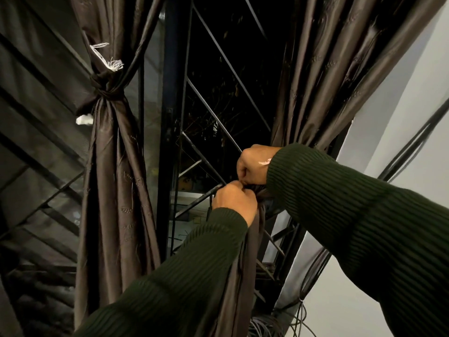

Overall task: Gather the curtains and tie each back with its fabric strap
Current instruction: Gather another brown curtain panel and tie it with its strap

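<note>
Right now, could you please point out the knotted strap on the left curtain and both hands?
knotted strap (103, 90), head view, on the knot.
left hand (234, 203), head view, back of hand.
right hand (252, 164), head view, knuckles.

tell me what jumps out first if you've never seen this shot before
Two hands in dark green ribbed sleeves meet at centre right: the left hand and right hand both grip the bunched waist of the right curtain, working at its strap. On the left, the left curtain is already cinched by a knotted strap, with frayed white threads above the knot. Between the curtains, a dark window with a diagonal metal grille shows night outside.
</note>
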